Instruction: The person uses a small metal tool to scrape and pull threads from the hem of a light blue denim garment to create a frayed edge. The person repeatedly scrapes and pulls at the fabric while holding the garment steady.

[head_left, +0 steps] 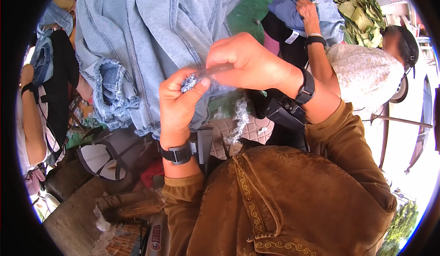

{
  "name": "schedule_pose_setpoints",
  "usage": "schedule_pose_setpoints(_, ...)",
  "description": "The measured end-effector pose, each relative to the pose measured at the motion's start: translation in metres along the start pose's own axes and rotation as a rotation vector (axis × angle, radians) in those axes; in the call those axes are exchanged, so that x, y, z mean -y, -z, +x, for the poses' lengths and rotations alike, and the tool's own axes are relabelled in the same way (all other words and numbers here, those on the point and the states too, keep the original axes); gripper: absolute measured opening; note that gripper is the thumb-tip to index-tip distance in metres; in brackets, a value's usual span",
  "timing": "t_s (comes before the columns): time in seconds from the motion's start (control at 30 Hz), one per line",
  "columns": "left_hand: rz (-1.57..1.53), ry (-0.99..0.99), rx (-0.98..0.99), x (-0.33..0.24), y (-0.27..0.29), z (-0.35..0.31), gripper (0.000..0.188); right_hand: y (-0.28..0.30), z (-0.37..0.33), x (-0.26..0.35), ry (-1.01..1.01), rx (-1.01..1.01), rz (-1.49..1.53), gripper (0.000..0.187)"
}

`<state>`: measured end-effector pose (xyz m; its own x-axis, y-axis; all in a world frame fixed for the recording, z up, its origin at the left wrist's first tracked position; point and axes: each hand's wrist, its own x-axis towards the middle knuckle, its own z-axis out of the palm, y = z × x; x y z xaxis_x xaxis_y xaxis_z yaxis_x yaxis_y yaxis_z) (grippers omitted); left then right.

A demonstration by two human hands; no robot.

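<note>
Light blue denim jeans (137, 31) spread out before me, with frayed seams and a ragged, turned-up cuff (112, 88) at the lower left. My left hand (176, 107) pinches a bunched, fluffy piece of the denim's frayed edge (189, 82) between thumb and fingers. Closed round a small flat greyish blade-like tool (215, 69), my right hand (245, 61) is just to the right of the left one. The tool reaches to the frayed edge at my left fingertips. Motion smears it, so its exact kind is unclear.
At the upper right a person (362, 72) in a pale patterned top handles other denim (286, 13). Another person's arm (32, 118) shows at the far left. Loose white-blue lint (240, 118) lies on the paving beyond my lap. Large green leaves (362, 19) are piled at the upper right.
</note>
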<state>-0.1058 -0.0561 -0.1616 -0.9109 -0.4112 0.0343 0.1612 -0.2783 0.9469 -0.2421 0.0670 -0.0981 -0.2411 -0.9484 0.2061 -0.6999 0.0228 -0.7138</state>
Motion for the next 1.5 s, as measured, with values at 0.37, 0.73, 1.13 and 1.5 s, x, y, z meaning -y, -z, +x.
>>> schedule_pose_setpoints(0.37,-0.249,0.186,-0.042,0.003,-0.007,0.009,0.015,-0.014,-0.001,-0.037,0.002,-0.363,-0.095,0.012)
schedule_pose_setpoints(0.73,-0.188,0.137,-0.049,0.001,-0.005,0.004,0.014,0.016,-0.011,-0.003,-0.235,-0.073,0.22,0.024)
schedule_pose_setpoints(1.13,-0.147,0.083,0.053,0.011,0.001,0.008,0.019,-0.006,0.0,0.004,0.118,-0.074,-0.229,0.014)
schedule_pose_setpoints(1.5,-0.246,0.13,0.037,0.009,-0.001,0.012,0.016,-0.013,0.008,-0.021,0.012,-0.253,-0.08,0.01)
